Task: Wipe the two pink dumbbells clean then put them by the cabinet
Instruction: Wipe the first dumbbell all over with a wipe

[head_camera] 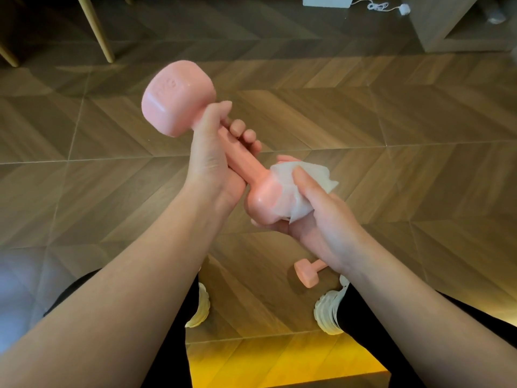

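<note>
My left hand (215, 152) grips the handle of a pink dumbbell (176, 99), held in the air and tilted, one head up at the left and the other down at the right. My right hand (316, 208) holds a white wipe (291, 197) wrapped round the lower head, thumb on top of the wipe. A second pink dumbbell (306, 273) lies on the wooden floor below, partly hidden by my right wrist.
My white shoes (328, 312) stand on the herringbone wood floor (391, 135) either side of the second dumbbell. A cabinet corner (447, 26) is at the top right, with a white box and cord (377, 7) beside it. Wooden legs (98, 29) stand at top left.
</note>
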`<state>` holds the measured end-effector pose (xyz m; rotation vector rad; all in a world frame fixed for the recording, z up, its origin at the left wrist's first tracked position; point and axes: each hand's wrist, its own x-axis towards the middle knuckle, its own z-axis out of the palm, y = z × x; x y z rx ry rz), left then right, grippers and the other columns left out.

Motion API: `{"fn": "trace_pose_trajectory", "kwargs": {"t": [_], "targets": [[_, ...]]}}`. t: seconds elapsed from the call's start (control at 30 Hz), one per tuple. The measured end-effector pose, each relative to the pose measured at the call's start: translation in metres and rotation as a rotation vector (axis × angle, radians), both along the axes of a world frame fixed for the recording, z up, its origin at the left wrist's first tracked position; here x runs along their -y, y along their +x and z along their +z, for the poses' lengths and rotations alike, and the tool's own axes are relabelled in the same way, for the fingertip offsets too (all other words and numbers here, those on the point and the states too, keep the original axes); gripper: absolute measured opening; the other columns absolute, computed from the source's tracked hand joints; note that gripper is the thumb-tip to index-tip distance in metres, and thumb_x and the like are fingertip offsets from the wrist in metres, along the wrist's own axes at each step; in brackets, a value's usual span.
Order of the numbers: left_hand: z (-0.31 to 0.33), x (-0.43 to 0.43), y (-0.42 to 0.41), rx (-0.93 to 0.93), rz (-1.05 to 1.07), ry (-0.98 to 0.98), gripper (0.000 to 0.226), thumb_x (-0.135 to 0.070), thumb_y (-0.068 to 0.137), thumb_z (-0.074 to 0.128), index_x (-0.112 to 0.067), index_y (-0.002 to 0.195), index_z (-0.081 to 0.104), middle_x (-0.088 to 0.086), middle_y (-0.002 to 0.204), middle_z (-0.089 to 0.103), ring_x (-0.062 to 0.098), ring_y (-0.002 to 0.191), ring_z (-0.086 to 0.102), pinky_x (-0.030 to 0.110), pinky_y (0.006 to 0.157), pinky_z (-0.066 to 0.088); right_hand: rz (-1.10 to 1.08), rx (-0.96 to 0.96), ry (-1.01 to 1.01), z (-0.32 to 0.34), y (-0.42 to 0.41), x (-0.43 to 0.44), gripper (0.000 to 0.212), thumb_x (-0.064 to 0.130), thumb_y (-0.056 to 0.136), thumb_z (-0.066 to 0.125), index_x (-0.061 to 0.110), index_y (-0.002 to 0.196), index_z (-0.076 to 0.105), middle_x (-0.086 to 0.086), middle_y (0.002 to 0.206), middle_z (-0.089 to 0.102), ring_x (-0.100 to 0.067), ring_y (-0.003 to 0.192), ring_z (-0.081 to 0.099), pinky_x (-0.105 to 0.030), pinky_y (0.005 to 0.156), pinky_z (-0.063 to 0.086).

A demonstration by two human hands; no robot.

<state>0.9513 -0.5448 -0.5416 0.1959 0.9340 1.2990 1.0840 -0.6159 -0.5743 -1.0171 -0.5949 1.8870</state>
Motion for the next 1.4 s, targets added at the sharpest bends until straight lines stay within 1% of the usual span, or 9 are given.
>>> {"fn": "trace_pose_trajectory", "kwargs": {"t": [0.1,0.2,0.33,0.47,0.6,0.77,0.9,1.07,1.4], "targets": [[0.001,-0.003,-0.008,-0.013,0.026,0.002,0.034,-0.02,0.093,0.052,-0.021,0.063,0.036,-0.008,0.048,0.027,0.01,0.04,0.027,0.023,0.043,0.032,0.063,-0.087,0.058,0.0,0.004,-0.002,0.042,0.025,0.091,0.056,0.026,0.133,0.052,0.005,0.103,0.071,-0.011,0.096,0.067,-0.032,0.078,0.057],[0.002,-0.002,-0.014,-0.01,0.015,0.039,0.034,-0.018,0.092,0.049,-0.021,0.061,0.035,-0.007,0.048,0.024,0.01,0.041,0.023,0.024,0.043,0.029,0.097,-0.031,0.109,-0.001,0.002,-0.004,0.046,0.02,0.087,0.065,0.027,0.13,0.053,0.01,0.094,0.069,-0.006,0.09,0.067,-0.025,0.071,0.055],[0.003,0.002,-0.009,-0.02,-0.037,0.066,0.036,-0.017,0.093,0.047,-0.021,0.06,0.033,-0.006,0.047,0.023,0.012,0.041,0.022,0.024,0.042,0.028,0.054,0.176,0.128,-0.001,-0.005,-0.004,0.055,0.039,0.067,0.08,0.025,0.116,0.058,0.008,0.092,0.071,-0.009,0.09,0.068,-0.027,0.072,0.055],[0.005,0.003,0.001,-0.041,-0.093,0.089,0.035,-0.016,0.093,0.045,-0.021,0.061,0.031,-0.005,0.046,0.023,0.013,0.04,0.022,0.024,0.041,0.028,-0.044,0.197,0.073,-0.003,-0.006,-0.004,0.03,0.044,0.088,0.064,0.022,0.107,0.069,0.0,0.098,0.076,-0.012,0.09,0.072,-0.028,0.071,0.059],[0.006,0.002,0.003,-0.036,-0.109,0.139,0.035,-0.015,0.093,0.044,-0.02,0.061,0.031,-0.005,0.045,0.024,0.012,0.04,0.021,0.024,0.041,0.027,-0.173,0.097,-0.06,-0.004,0.0,-0.005,0.023,0.028,0.103,0.048,0.021,0.103,0.069,0.003,0.084,0.077,-0.011,0.08,0.073,-0.033,0.066,0.06],[0.006,0.002,-0.003,0.023,-0.141,0.181,0.034,-0.015,0.092,0.042,-0.02,0.06,0.031,-0.006,0.044,0.024,0.012,0.039,0.02,0.024,0.041,0.025,0.0,-0.104,-0.123,0.003,0.01,-0.003,0.026,0.028,0.101,0.045,0.015,0.113,0.064,-0.006,0.095,0.073,-0.017,0.086,0.071,-0.039,0.073,0.061],[0.003,0.003,-0.008,-0.046,-0.235,0.263,0.033,-0.014,0.087,0.046,-0.019,0.058,0.03,-0.006,0.042,0.026,0.012,0.037,0.023,0.025,0.04,0.028,0.184,-0.057,-0.145,0.007,0.012,-0.001,0.038,0.03,0.089,0.056,0.01,0.12,0.061,-0.019,0.114,0.069,-0.033,0.104,0.066,-0.052,0.09,0.057],[-0.004,0.006,-0.007,-0.111,-0.358,0.335,0.031,-0.013,0.081,0.05,-0.017,0.059,0.028,-0.003,0.04,0.028,0.013,0.033,0.024,0.024,0.04,0.026,0.202,0.095,-0.197,0.003,0.007,-0.002,0.032,0.022,0.099,0.05,0.005,0.124,0.061,-0.022,0.114,0.068,-0.032,0.1,0.067,-0.053,0.099,0.051],[-0.01,0.015,0.006,-0.125,-0.538,0.415,0.029,-0.008,0.08,0.049,-0.015,0.056,0.034,-0.001,0.039,0.03,0.014,0.031,0.024,0.024,0.039,0.026,0.164,0.199,-0.298,-0.009,0.0,-0.003,0.019,0.021,0.1,0.05,0.01,0.102,0.066,-0.008,0.081,0.075,-0.017,0.068,0.073,-0.039,0.061,0.063]]}}
